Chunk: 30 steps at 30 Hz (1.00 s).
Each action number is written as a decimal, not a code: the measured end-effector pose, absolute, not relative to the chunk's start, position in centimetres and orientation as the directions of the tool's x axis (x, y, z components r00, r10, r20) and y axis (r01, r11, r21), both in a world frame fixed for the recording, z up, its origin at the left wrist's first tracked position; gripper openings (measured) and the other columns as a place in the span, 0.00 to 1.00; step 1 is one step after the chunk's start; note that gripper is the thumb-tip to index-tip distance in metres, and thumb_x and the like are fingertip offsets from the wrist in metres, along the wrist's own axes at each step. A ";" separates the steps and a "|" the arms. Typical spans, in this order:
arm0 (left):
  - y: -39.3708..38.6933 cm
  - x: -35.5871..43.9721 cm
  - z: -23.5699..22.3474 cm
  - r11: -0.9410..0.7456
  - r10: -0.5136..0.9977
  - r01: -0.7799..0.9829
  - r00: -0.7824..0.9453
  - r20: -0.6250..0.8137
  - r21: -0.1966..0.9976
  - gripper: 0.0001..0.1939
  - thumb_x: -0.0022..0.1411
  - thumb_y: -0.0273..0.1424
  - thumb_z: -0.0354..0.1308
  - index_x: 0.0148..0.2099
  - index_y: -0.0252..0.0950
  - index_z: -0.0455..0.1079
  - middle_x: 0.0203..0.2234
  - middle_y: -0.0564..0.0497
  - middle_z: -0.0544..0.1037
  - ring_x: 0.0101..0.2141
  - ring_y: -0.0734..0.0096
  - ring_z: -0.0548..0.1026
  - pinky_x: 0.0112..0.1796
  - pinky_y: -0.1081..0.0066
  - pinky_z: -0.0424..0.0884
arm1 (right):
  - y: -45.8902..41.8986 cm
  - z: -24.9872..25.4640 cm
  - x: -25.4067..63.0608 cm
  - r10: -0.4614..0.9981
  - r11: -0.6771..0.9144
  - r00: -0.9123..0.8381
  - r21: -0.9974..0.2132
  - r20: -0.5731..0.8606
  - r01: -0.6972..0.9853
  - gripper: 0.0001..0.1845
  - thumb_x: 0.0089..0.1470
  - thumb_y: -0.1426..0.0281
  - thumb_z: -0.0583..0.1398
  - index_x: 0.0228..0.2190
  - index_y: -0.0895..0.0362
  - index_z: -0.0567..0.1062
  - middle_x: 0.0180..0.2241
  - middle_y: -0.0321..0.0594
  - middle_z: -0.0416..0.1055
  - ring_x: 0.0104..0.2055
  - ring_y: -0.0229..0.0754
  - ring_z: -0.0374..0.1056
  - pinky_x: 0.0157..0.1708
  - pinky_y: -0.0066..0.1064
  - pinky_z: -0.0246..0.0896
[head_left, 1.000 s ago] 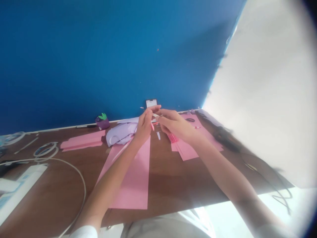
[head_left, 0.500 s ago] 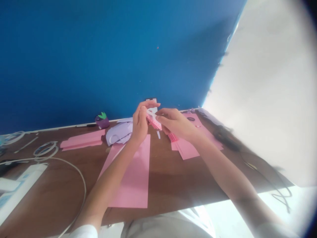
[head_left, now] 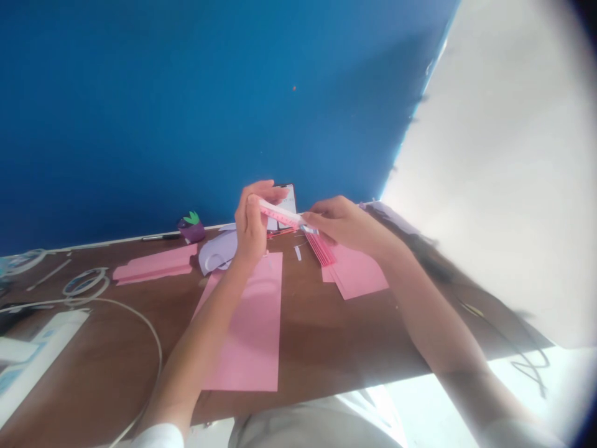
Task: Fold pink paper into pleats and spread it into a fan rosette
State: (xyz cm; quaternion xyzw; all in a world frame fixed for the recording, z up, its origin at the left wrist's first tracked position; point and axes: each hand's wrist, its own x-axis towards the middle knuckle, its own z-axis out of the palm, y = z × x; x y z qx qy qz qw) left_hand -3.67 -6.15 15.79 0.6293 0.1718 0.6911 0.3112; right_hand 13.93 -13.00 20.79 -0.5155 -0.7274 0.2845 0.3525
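A slim pink and white strip (head_left: 280,214) with small marks along its side is held above the table between my two hands; its exact kind is not clear. Its left end is pinched by my left hand (head_left: 254,221), thumb against the strip and the other fingers stretched out above. My right hand (head_left: 342,225) grips the right end between thumb and fingers, and its fingertips are partly hidden. Just below lie a row of pink pleated strips (head_left: 320,250) and a tiny pale scrap (head_left: 297,252). Behind my left hand a phone (head_left: 290,200) leans against the wall.
Pink sheets lie near my left forearm (head_left: 247,348) and under my right hand (head_left: 361,274). Lilac paper (head_left: 217,252), a folded pink sheet (head_left: 156,264) and a purple pot (head_left: 192,230) are on the left. A white power strip (head_left: 44,358) and cable (head_left: 156,336) are nearer.
My left hand has shifted left, and my hands are farther apart. The strip has turned flatter, showing more of its length. More of the phone and the pleated strips shows.
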 end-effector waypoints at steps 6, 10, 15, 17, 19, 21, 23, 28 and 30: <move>-6.0 -4.1 16.3 -0.733 0.667 -0.245 -0.075 0.741 0.635 0.20 0.69 0.48 0.43 0.49 0.40 0.67 0.33 0.49 0.80 0.38 0.67 0.78 0.42 0.64 0.73 | -12.6 20.7 14.1 0.927 0.373 -0.198 -0.737 0.317 0.564 0.18 0.58 0.57 0.57 0.26 0.57 0.75 0.16 0.32 0.57 0.17 0.30 0.46 0.19 0.29 0.35; -6.2 -3.7 16.4 -0.706 0.695 -0.286 -0.100 0.712 0.649 0.19 0.69 0.47 0.43 0.46 0.40 0.67 0.29 0.50 0.78 0.33 0.69 0.77 0.40 0.65 0.72 | -12.5 20.7 14.2 0.931 0.360 -0.168 -0.734 0.324 0.576 0.19 0.58 0.54 0.56 0.31 0.56 0.76 0.16 0.31 0.56 0.17 0.30 0.44 0.19 0.29 0.34; -6.5 -3.7 16.9 -0.724 0.656 -0.425 -0.183 0.732 0.543 0.14 0.70 0.41 0.44 0.42 0.39 0.65 0.26 0.51 0.76 0.31 0.70 0.74 0.36 0.67 0.70 | -12.4 20.5 14.3 0.936 0.351 -0.193 -0.738 0.294 0.577 0.18 0.59 0.55 0.55 0.33 0.56 0.76 0.18 0.32 0.60 0.17 0.30 0.45 0.19 0.29 0.35; -6.8 -3.9 17.3 -0.722 0.653 -0.453 -0.197 0.732 0.523 0.13 0.70 0.40 0.45 0.42 0.39 0.66 0.25 0.51 0.75 0.30 0.71 0.73 0.35 0.67 0.70 | -12.5 20.6 14.3 0.937 0.349 -0.193 -0.732 0.291 0.586 0.18 0.59 0.55 0.55 0.34 0.56 0.76 0.19 0.33 0.61 0.17 0.30 0.46 0.19 0.29 0.36; -7.1 -4.0 17.7 -0.711 0.670 -0.464 -0.218 0.710 0.529 0.13 0.69 0.41 0.47 0.41 0.39 0.66 0.24 0.52 0.73 0.29 0.71 0.72 0.35 0.67 0.69 | -12.6 20.7 14.4 0.938 0.346 -0.195 -0.724 0.288 0.596 0.19 0.59 0.55 0.55 0.35 0.56 0.76 0.18 0.32 0.61 0.18 0.31 0.47 0.20 0.29 0.37; -7.5 -4.0 18.0 -0.691 0.698 -0.476 -0.243 0.674 0.544 0.14 0.68 0.44 0.48 0.40 0.40 0.67 0.23 0.53 0.72 0.29 0.70 0.71 0.35 0.67 0.69 | -12.7 20.8 14.5 0.938 0.346 -0.198 -0.718 0.285 0.604 0.19 0.59 0.55 0.55 0.36 0.56 0.76 0.18 0.32 0.60 0.18 0.31 0.47 0.20 0.29 0.37; -7.9 -4.0 18.3 -0.673 0.720 -0.493 -0.266 0.641 0.551 0.13 0.66 0.45 0.50 0.39 0.41 0.67 0.23 0.52 0.70 0.29 0.70 0.71 0.35 0.67 0.68 | -12.8 20.9 14.6 0.938 0.347 -0.203 -0.718 0.282 0.603 0.18 0.59 0.55 0.55 0.37 0.56 0.76 0.18 0.31 0.59 0.19 0.31 0.47 0.21 0.28 0.38; -8.8 -4.1 19.0 -0.643 0.741 -0.553 -0.274 0.613 0.530 0.12 0.66 0.44 0.51 0.37 0.42 0.67 0.22 0.53 0.66 0.28 0.71 0.68 0.35 0.67 0.66 | -12.9 20.8 14.5 0.940 0.341 -0.226 -0.752 0.257 0.563 0.18 0.60 0.56 0.55 0.40 0.56 0.75 0.20 0.33 0.61 0.19 0.31 0.48 0.20 0.28 0.37; -9.1 -4.2 19.3 -0.640 0.744 -0.553 -0.274 0.609 0.533 0.13 0.67 0.45 0.51 0.36 0.43 0.67 0.21 0.53 0.65 0.27 0.70 0.67 0.34 0.67 0.65 | -12.9 20.7 14.5 0.941 0.337 -0.234 -0.764 0.246 0.551 0.19 0.60 0.56 0.55 0.41 0.56 0.75 0.20 0.33 0.61 0.19 0.31 0.47 0.21 0.29 0.36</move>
